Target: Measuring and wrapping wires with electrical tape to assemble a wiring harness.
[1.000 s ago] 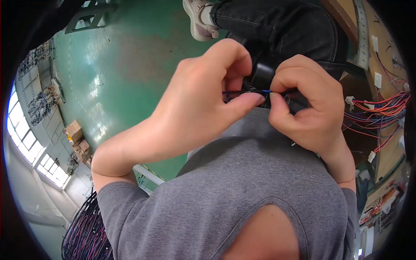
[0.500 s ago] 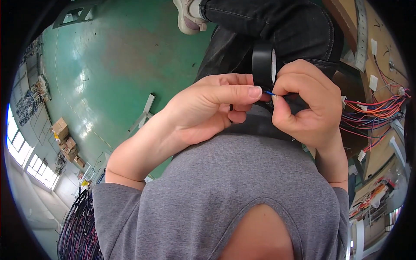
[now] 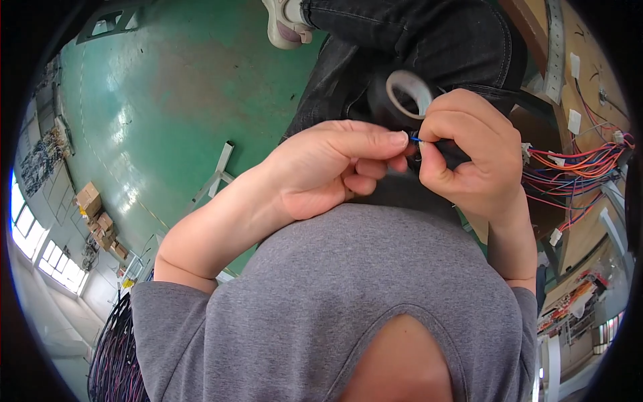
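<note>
Close in front of my shirt, my left hand [image 3: 348, 157] pinches with the thumb laid along the bent fingers. A short blue wire [image 3: 415, 139] shows between its thumb tip and the fingertips of my right hand [image 3: 472, 154]. The right thumb and forefinger are pinched on that wire, the other fingers curled. Just beyond the fingertips is a roll of black tape [image 3: 420, 97], tilted so that its pale core shows and blurred by motion. What supports the roll is hidden, as is the wire's run behind my left fingers.
To the right stands a wooden board [image 3: 589, 221] with a bundle of red, orange and blue wires [image 3: 583, 164] and white tags. A metal ruler [image 3: 554, 60] lies along its edge. Cables [image 3: 117, 355] hang at lower left. A metal stand leg [image 3: 221, 167] rests on the green floor.
The tape roll has turned from nearly edge-on to showing its open core, and swung slightly left. Both hands stay close together at the blue wire; the left fingers have closed a little.
</note>
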`<action>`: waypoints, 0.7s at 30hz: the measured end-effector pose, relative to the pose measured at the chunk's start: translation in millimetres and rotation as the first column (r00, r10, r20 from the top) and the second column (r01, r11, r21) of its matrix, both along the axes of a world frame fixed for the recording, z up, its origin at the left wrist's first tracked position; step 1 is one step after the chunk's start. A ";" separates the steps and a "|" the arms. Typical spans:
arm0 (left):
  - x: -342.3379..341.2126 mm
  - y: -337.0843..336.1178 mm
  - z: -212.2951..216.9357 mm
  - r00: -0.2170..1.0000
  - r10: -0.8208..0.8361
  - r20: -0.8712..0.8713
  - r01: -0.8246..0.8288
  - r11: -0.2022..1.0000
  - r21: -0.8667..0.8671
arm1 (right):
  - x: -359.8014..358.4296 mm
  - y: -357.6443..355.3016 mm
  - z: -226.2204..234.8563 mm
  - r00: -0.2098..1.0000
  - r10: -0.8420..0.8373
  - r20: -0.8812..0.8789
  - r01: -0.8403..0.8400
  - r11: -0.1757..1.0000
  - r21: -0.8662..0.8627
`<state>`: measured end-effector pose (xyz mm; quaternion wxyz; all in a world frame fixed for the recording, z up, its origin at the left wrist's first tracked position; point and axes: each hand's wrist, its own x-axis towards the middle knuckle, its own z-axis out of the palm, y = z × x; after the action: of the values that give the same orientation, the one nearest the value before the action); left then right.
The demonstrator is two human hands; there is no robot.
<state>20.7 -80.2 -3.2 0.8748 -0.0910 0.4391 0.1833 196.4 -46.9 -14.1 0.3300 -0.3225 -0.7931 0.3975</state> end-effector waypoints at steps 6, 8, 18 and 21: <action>8.0 4.1 9.9 0.983 0.101 -0.151 -0.081 0.987 0.136 | 1.0 -0.4 0.7 0.998 -0.070 -0.006 0.070 0.998 0.003; 11.1 2.6 12.1 0.977 0.134 -0.163 -0.104 0.978 0.179 | 1.5 0.2 2.1 0.995 -0.095 -0.019 0.094 0.996 -0.008; 30.9 3.2 8.5 0.712 0.416 -0.565 0.270 0.581 0.767 | 0.3 -4.2 10.2 0.920 -0.391 -0.028 0.299 0.746 -0.596; 26.5 4.3 2.7 0.664 0.465 -0.585 0.503 0.302 0.810 | -2.6 -5.3 11.3 0.872 -0.433 -0.228 0.182 0.721 -0.669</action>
<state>47.2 -75.9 -0.5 0.4843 0.5345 0.5566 0.4123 193.7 -52.2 -2.8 0.4085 -0.4625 -0.4714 0.6300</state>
